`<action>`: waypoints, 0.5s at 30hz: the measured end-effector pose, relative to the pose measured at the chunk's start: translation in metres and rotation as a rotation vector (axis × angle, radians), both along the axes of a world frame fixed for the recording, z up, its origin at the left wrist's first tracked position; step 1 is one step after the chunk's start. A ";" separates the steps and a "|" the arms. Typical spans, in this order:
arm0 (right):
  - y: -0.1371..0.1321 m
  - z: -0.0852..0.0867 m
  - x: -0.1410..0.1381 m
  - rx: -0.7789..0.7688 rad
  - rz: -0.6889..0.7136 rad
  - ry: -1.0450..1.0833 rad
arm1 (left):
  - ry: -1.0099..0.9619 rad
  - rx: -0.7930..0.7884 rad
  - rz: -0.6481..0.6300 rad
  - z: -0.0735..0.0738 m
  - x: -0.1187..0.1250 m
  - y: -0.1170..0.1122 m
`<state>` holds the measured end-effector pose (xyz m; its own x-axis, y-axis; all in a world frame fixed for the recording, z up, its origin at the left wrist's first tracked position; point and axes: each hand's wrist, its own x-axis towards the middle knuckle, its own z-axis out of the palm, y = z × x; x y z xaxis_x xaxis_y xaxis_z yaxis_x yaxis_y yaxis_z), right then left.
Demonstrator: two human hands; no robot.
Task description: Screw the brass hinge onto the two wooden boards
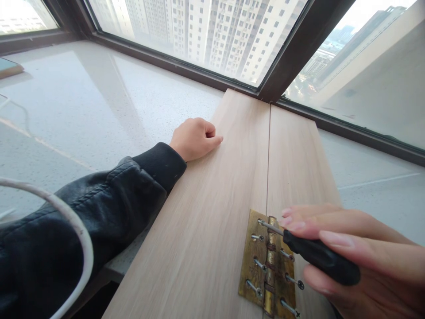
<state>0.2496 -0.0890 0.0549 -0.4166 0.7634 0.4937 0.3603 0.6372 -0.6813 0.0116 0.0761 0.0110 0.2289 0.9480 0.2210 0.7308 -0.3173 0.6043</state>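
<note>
- Closest in the head view, the right hand (375, 252) closes its grip around a black-handled screwdriver (325, 259), fingertips stretched forward near the shank, presumably to guide it.
- The screwdriver's tip sits at the upper-left screw (260, 221) of a worn brass hinge (270, 259), the shank lying at a low slant.
- That hinge straddles the seam between the left board (206, 212) and the right board (295, 155), apparently so each leaf rests on its own board; other screws (295, 281) lean from its holes, heads raised.
- Beyond a black sleeve (109, 190), the left hand (194, 139) curls into a loose fist on the left board's edge, perhaps to steady it, with nothing visible inside.
- Both boards lie across a speckled windowsill (159, 102), far ends at the dark window frame (288, 48).
</note>
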 end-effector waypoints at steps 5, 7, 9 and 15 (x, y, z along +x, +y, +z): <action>0.003 0.001 0.009 -0.001 0.088 -0.074 | -0.010 0.012 -0.006 -0.001 -0.001 0.000; 0.003 0.003 0.011 0.012 0.072 -0.129 | -0.012 0.015 -0.003 -0.001 -0.001 0.000; 0.002 0.005 0.011 0.011 0.069 -0.160 | -0.012 0.013 -0.001 -0.001 -0.001 0.000; 0.005 0.009 0.007 -0.054 0.098 -0.066 | -0.012 0.014 -0.008 -0.001 -0.001 0.000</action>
